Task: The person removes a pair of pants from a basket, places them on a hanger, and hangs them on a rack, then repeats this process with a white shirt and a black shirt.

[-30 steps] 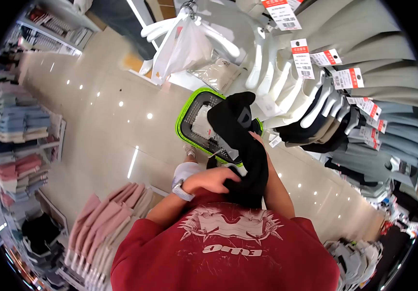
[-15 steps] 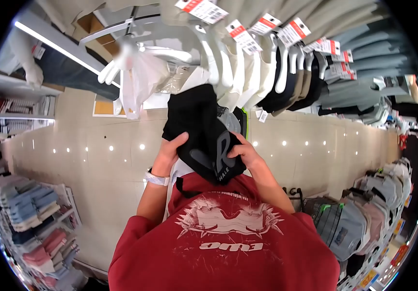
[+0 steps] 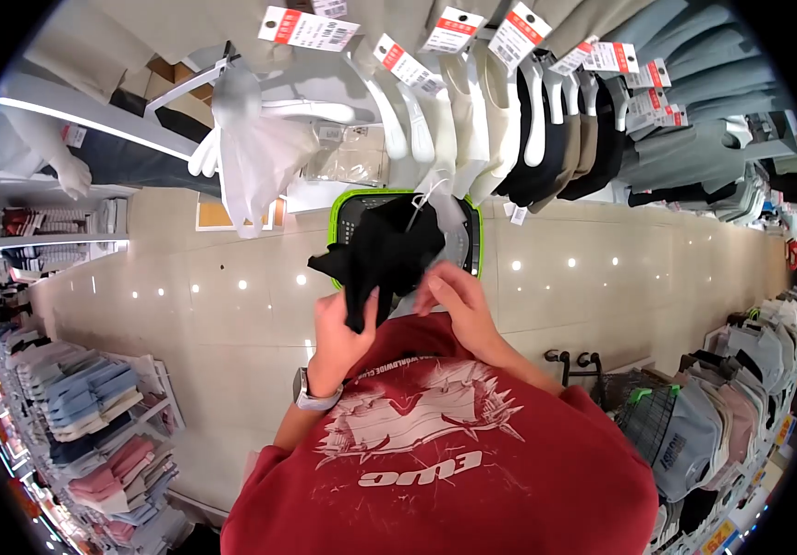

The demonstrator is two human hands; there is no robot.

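Observation:
A black garment (image 3: pixel 389 242) hangs bunched in front of my chest, its printed side out of sight. My left hand (image 3: pixel 343 331) is closed around a fold of it at the lower left. Just right of the cloth, my right hand (image 3: pixel 454 294) has its fingers apart and loosely curved, holding nothing that I can see. Behind the garment stands a grey shopping basket (image 3: pixel 349 211) with a bright green rim, partly covered by the cloth. A thin white loop or hook (image 3: pixel 424 200) shows at the garment's top; I cannot make out which.
Tagged clothes on white hangers (image 3: pixel 534 120) line the rack ahead. A white translucent bag (image 3: pixel 255 153) hangs at the upper left. Folded clothes (image 3: pixel 93 393) fill shelves at the lower left. To the lower right are a black wire cart (image 3: pixel 643 407) and hanging garments (image 3: pixel 690 439).
The garment has been turned and bunched, hiding its grey lettering. My right hand has let go of it, while my left keeps its hold lower down. More of the basket shows.

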